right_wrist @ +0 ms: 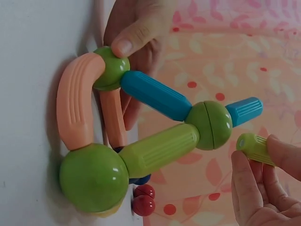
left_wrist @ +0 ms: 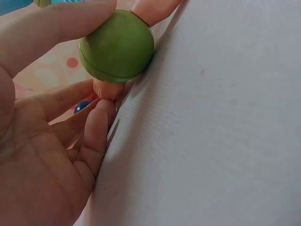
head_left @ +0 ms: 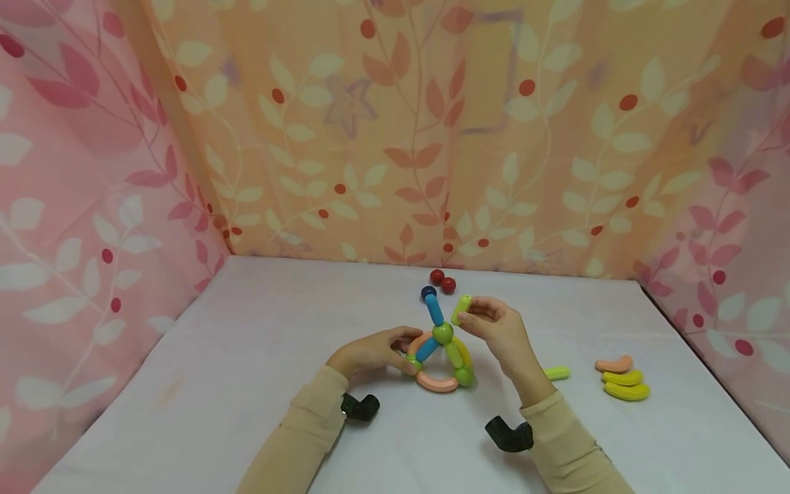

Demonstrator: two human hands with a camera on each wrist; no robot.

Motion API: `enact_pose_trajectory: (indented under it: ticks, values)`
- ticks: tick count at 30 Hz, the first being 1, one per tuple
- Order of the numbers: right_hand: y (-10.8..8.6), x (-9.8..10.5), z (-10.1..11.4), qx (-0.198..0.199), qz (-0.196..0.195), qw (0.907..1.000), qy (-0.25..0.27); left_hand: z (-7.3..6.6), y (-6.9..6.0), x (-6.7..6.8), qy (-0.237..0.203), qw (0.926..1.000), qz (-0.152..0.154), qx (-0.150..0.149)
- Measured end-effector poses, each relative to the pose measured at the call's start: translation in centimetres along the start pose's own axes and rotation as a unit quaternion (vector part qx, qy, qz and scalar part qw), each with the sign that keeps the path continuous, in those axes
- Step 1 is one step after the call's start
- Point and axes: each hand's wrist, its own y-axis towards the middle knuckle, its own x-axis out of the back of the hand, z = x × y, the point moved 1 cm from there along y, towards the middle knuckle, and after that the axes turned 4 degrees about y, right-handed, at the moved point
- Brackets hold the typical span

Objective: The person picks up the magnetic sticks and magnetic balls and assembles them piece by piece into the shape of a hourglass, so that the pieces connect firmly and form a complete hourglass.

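Observation:
On the table stands a magnetic ball-and-rod frame, with an orange curved rod (head_left: 437, 383) along its base. At its top is a green ball (head_left: 443, 333); a blue rod (head_left: 435, 310) rises from that to a dark blue ball (head_left: 428, 293). My left hand (head_left: 375, 353) holds the frame's left corner, its thumb on the green ball (left_wrist: 117, 47) and fingers at an orange rod below. Between thumb and fingers, my right hand (head_left: 498, 335) pinches a light green rod (right_wrist: 256, 149). Its near end is apart from the top ball. The frame's far side is partly hidden.
Two red balls (head_left: 442, 281) lie behind the frame. Right of my right forearm is another light green rod (head_left: 557, 373), partly covered. Farther right lie an orange curved rod (head_left: 614, 364) and two yellow curved rods (head_left: 626, 392). Patterned curtains (head_left: 395, 137) border the table.

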Motion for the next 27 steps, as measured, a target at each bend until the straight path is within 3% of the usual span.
enact_pose_trajectory:
  ticks: [6,27]
  values:
    - [-0.05,-0.20,-0.28,-0.002,-0.004,0.9999,-0.013,-0.17,0.02,-0.03,-0.008,0.9999,0.008,-0.010]
    - [-0.35,-0.93,-0.73,0.005,-0.019,0.9997,-0.012,-0.01,-0.02,-0.18,-0.013,0.9999,0.001,0.005]
